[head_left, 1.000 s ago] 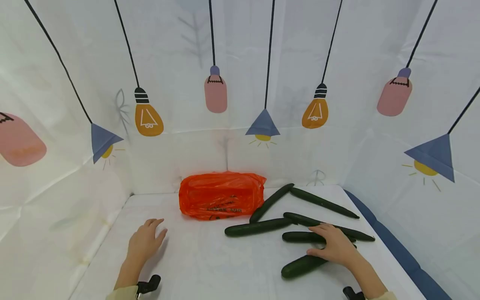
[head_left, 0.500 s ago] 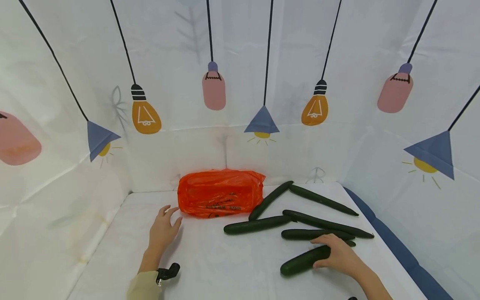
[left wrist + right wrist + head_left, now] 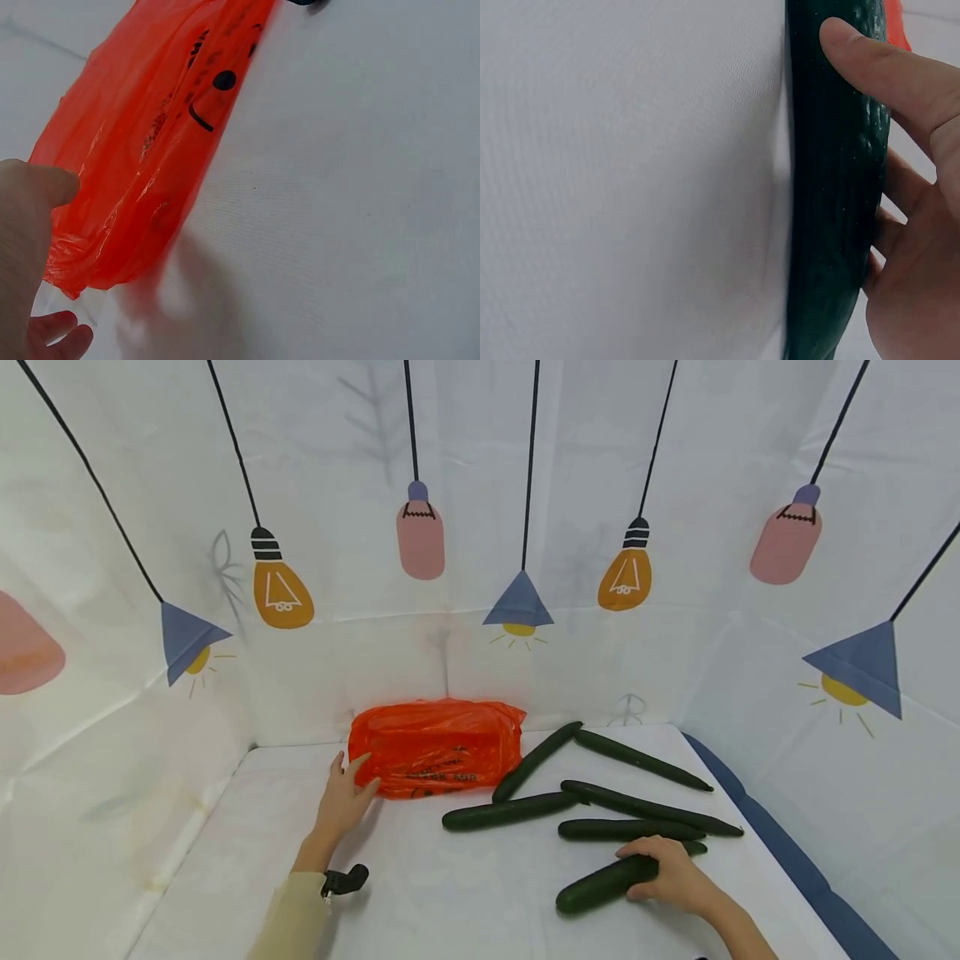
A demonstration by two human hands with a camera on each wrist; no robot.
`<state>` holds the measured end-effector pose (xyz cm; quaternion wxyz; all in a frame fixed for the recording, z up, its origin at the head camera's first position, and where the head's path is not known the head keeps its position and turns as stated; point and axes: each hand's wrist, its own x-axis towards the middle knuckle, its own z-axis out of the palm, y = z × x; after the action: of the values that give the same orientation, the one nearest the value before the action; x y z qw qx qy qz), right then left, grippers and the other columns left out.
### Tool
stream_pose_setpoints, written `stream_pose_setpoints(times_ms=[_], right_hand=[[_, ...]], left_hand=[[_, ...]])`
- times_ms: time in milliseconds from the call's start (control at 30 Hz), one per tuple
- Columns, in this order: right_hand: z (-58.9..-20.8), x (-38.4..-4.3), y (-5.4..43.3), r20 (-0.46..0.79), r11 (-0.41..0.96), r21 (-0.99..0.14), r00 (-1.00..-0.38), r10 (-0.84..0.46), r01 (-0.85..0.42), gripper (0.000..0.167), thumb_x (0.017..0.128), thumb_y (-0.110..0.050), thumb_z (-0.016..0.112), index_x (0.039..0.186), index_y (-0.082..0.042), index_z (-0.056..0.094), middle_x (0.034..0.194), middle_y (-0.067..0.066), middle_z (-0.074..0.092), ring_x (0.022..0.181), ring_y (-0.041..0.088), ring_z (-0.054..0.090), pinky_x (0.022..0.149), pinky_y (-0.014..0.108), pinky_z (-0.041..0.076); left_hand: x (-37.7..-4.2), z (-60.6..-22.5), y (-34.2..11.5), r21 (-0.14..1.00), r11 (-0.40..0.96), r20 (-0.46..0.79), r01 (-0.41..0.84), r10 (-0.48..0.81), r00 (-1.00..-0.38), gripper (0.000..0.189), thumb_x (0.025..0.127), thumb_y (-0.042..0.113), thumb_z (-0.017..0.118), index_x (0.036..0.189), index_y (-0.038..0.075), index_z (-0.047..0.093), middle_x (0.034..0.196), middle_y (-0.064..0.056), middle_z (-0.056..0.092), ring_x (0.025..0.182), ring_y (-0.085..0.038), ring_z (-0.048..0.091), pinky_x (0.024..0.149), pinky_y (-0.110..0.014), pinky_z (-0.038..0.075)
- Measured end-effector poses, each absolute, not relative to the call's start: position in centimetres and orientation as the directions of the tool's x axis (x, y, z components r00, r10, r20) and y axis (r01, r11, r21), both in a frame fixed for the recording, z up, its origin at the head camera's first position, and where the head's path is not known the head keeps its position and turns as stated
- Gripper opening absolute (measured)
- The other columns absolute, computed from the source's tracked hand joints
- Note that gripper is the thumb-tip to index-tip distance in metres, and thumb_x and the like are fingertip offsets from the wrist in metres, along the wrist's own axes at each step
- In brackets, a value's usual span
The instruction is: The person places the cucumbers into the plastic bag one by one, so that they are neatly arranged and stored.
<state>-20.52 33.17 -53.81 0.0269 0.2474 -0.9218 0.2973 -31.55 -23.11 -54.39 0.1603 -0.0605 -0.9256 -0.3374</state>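
My right hand [image 3: 671, 877] grips the nearest dark green cucumber [image 3: 600, 888] by its right part. In the right wrist view the thumb [image 3: 855, 52] lies across the cucumber [image 3: 832, 180], and the other fingers are on its far side, partly hidden. At the left end of an orange-red plastic bag [image 3: 442, 747] is my left hand [image 3: 345, 802], its fingers spread and loosely bent. The left wrist view has one digit over the edge of the bag [image 3: 142, 150] and other fingertips [image 3: 64, 330] below its end; contact is unclear.
Several more cucumbers lie on the white table [image 3: 480, 893], including one along the middle [image 3: 510, 811] and one at the back right [image 3: 645, 761]. A white lamp-printed sheet [image 3: 480, 660] encloses the table. Blue padding [image 3: 787, 852] runs along its right edge.
My left hand has moved right and forward to the bag's left end. My right hand has slid slightly right and down and closed around the nearest cucumber, which stays put.
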Motion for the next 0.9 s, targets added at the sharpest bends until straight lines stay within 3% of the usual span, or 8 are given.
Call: stream_pose_setpoints(times_ms=[167,500,700,900], right_hand=[[-53.9,-20.6,33.4,0.162,0.696,-0.576,-0.895,-0.416,-0.428,0.051,0.064,-0.035,0.088,0.11,-0.022,0.07,0.108,-0.015,0.065,0.107,0.017,0.056,0.09,0.058,0.027],[-54.1,-20.5,33.4,0.198,0.663,-0.581,-0.873,-0.447,-0.471,0.047,0.066,-0.031,0.087,0.11,-0.025,0.069,0.11,-0.013,0.065,0.107,0.016,0.053,0.09,0.048,0.022],[-54.3,-20.4,33.6,0.252,0.642,-0.54,-0.832,-0.494,-0.544,0.047,0.066,-0.022,0.086,0.11,-0.027,0.069,0.11,-0.014,0.065,0.105,0.013,0.054,0.088,0.029,0.017],[-53.9,-20.5,33.3,0.217,0.635,-0.556,-0.831,-0.511,-0.536,0.045,0.072,-0.022,0.083,0.115,-0.027,0.069,0.113,-0.014,0.065,0.106,0.012,0.054,0.087,0.032,0.019]], left_hand=[[-33.1,-54.2,-22.8,0.594,0.792,0.217,0.145,0.017,-0.976,0.058,0.095,0.03,0.06,0.145,0.007,0.041,0.151,-0.036,0.014,0.124,-0.057,0.039,0.096,-0.068,0.035],[-34.4,-54.5,-23.2,0.579,0.812,0.109,0.07,0.008,-0.994,0.066,0.096,0.037,0.056,0.151,0.011,0.031,0.148,-0.033,0.019,0.121,-0.053,0.043,0.094,-0.068,0.037],[-34.9,-55.2,-23.6,0.625,0.779,0.129,0.047,-0.044,-0.991,0.062,0.096,0.042,0.057,0.146,0.011,0.04,0.144,-0.031,0.03,0.123,-0.052,0.042,0.096,-0.068,0.035],[-35.5,-55.8,-23.9,0.668,0.737,0.203,0.1,-0.051,-0.978,0.056,0.091,0.03,0.068,0.137,0.005,0.05,0.13,-0.029,0.044,0.118,-0.047,0.047,0.098,-0.063,0.037]])
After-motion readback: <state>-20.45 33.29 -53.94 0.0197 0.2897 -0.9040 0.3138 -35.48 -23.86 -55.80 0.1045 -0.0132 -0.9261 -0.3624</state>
